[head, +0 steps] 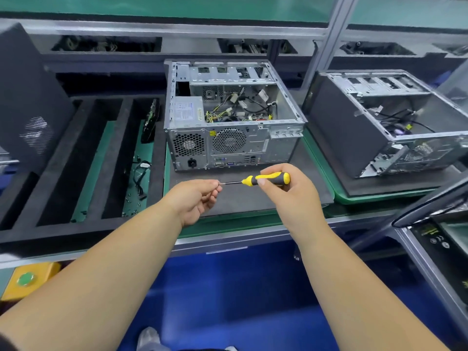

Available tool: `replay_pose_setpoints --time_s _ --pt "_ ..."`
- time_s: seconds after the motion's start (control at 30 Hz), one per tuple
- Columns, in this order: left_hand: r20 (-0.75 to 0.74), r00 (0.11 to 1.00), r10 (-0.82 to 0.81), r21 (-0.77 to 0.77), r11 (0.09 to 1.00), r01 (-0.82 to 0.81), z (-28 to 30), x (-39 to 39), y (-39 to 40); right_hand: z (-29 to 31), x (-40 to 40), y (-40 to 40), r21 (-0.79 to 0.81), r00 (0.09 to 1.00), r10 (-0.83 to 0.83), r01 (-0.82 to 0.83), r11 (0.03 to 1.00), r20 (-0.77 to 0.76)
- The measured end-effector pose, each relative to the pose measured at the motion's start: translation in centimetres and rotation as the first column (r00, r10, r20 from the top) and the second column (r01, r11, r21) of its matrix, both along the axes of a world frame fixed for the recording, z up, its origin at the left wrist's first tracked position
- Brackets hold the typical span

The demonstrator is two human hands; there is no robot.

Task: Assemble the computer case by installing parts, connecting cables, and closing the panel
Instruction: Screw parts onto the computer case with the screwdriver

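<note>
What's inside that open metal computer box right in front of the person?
Inside the open computer case you can see a grey power supply at the left and loose cables with white connectors. What lies beneath the tangle is mostly hidden.

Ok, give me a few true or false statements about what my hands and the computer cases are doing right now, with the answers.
1. The right hand grips the yellow and black screwdriver by its handle. True.
2. The left hand lies flat on the mat. False: its fingers pinch at the screwdriver's tip.
3. The middle computer case has its top side open, cables showing. True.
4. The screwdriver's tip is inside the case. False: it is held in front of the case, above the dark mat.
</note>
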State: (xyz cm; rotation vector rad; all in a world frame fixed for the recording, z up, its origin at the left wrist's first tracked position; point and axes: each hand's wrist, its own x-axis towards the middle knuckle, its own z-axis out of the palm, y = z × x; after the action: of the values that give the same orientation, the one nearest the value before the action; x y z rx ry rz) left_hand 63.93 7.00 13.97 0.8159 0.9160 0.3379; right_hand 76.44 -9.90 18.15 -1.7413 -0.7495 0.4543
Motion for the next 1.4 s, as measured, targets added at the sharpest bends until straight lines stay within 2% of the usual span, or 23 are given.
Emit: replay_pose_setpoints --time_s 0.1,0.2,0.3,0.4,0.47,0.63,0.73,0.83,0.9,0.93,0.97,1.03,1.1,1.17,1.23,1.33,1.4 --pt "-0.002 1.000 0.024 -0.049 0.998 -0.024 0.1 0.5 -1.0 0.1 0.9 -1.4 -0.060 0.998 0.069 -0.068 0.996 0.009" --pt "0.025 0.998 0.064 -0.030 0.998 -0.064 0.1 0.7 -1.5 -0.1 2.0 -2.1 -0.212 0.993 0.078 -0.057 0.976 0.093" --pt "0.007 1.000 0.021 0.105 0.994 -0.022 0.1 0.9 -1.8 -0.2 2.7 -2.4 -0.321 0.991 0.095 -0.062 0.945 0.090" --pt "-0.079 0.994 -0.076 0.266 0.959 0.095 0.3 1.1 -2.1 0.1 3.1 -2.5 -0.385 0.976 0.203 -0.158 0.909 0.078" --pt "-0.083 0.993 -0.086 0.315 0.943 0.108 0.5 1.4 -2.1 0.3 3.3 -2.6 -0.422 0.960 0.266 -0.206 0.883 0.088" --pt "-0.045 0.992 -0.121 0.421 0.898 0.129 2.0 2.1 -1.7 0.4 3.3 -2.6 -0.392 0.961 0.275 -0.267 0.880 -0.038" --pt "-0.058 0.984 -0.170 0.508 0.843 0.176 2.7 2.6 -1.3 0.4 3.4 -2.5 -0.334 0.963 0.261 -0.270 0.903 -0.071" --pt "-0.035 0.971 -0.236 0.533 0.817 0.218 3.2 3.4 -0.8 0.3 3.5 -2.1 -0.297 0.968 0.235 -0.252 0.921 -0.093" --pt "-0.080 0.971 -0.223 0.566 0.792 0.229 3.4 4.0 0.1 0.1 3.6 -1.7 -0.273 0.973 0.204 -0.225 0.935 -0.105" --pt "-0.152 0.970 -0.190 0.632 0.736 0.244 3.4 4.3 0.8 -0.1 3.6 -1.6 -0.261 0.977 0.185 -0.208 0.943 -0.110" --pt "-0.230 0.962 -0.149 0.717 0.642 0.271 3.6 4.5 1.7 -0.4 3.7 -1.4 -0.249 0.980 0.163 -0.188 0.950 -0.116" --pt "-0.330 0.941 -0.073 0.848 0.414 0.330 4.4 4.9 4.0 -1.0 4.0 -1.1 -0.232 0.985 0.109 -0.138 0.963 -0.132" --pt "-0.382 0.924 -0.020 0.902 0.210 0.378 5.4 6.0 7.1 -1.7 4.2 -0.8 -0.227 0.988 0.055 -0.086 0.970 -0.141" --pt "-0.488 0.873 0.015 0.872 0.035 0.488 6.5 7.6 9.9 -2.4 4.3 -0.4 -0.214 0.987 -0.007 -0.028 0.976 -0.158" --pt "-0.658 0.753 0.017 0.751 -0.060 0.658 7.1 9.1 11.9 -3.3 4.1 0.1 -0.209 0.980 -0.076 0.037 0.977 -0.183" --pt "-0.872 0.490 -0.002 0.484 -0.164 0.860 6.9 10.5 13.8 -4.6 3.8 1.0 -0.236 0.966 -0.148 0.097 0.967 -0.210" --pt "-0.904 0.425 -0.051 0.427 -0.180 0.886 6.9 10.9 14.4 -5.4 3.5 1.5 -0.240 0.959 -0.174 0.119 0.963 -0.222"
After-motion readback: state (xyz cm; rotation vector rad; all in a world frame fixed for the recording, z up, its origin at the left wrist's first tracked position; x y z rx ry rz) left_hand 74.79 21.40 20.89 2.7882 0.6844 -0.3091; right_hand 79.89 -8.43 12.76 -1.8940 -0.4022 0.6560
